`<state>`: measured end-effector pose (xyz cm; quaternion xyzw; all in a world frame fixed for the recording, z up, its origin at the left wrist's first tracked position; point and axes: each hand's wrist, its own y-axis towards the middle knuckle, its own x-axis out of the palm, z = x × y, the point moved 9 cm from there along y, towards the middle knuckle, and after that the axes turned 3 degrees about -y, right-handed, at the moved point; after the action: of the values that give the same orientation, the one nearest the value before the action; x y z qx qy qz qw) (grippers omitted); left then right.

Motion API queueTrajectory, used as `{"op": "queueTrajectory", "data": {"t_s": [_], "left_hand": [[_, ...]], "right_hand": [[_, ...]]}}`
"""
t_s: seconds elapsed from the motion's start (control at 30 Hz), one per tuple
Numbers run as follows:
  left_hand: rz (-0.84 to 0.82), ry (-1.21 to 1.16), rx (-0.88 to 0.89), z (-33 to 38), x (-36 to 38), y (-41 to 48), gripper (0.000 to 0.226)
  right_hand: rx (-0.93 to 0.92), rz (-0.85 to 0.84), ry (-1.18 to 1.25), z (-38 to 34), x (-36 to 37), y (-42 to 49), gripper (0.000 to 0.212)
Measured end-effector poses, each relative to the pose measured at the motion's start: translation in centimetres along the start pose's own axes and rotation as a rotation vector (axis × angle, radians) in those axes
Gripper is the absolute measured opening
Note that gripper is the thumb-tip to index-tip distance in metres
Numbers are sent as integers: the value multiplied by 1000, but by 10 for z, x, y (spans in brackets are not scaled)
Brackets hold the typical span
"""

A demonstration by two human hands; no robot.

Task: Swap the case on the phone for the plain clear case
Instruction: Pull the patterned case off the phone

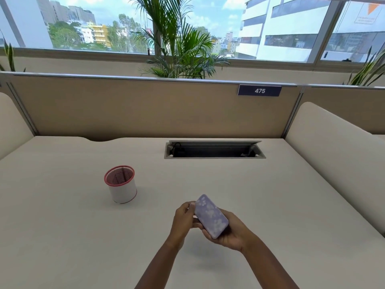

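Above the near middle of the pale surface, both hands hold the phone back-up in its purple case with pale blotches. The right hand cradles it from beneath at the near end; the left hand grips its left edge. A red-rimmed mesh cup stands to the far left, well apart.

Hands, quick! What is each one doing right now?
Left hand: closed on the purple patterned phone, gripping its left edge.
Right hand: closed on the phone, cradling it from below.
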<state>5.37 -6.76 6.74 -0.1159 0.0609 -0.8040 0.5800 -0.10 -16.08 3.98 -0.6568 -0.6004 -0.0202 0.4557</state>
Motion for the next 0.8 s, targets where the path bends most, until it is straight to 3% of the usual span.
{"op": "queueTrajectory", "data": {"t_s": [0.23, 0.3, 0.43, 0.5, 0.57, 0.8], "left_hand": [[-101, -368, -194, -22, 23, -6, 43], [-94, -553, -240, -25, 24, -4, 44], [4, -834, -306, -30, 16, 2, 48], [20, -917, -301, -28, 13, 5, 52], [5, -992, -290, -24, 13, 8, 54], [-48, -1023, -256, -22, 13, 15, 51]], "right_hand": [[-198, 281, -675, -27, 13, -15, 39], [-262, 310, -746, -31, 22, -19, 44], [-356, 251, -590, -32, 28, -23, 35], [-352, 195, -443, -29, 29, -25, 21], [-311, 104, -312, -20, 32, -24, 24], [-203, 17, -90, -1, 42, -16, 25]]}}
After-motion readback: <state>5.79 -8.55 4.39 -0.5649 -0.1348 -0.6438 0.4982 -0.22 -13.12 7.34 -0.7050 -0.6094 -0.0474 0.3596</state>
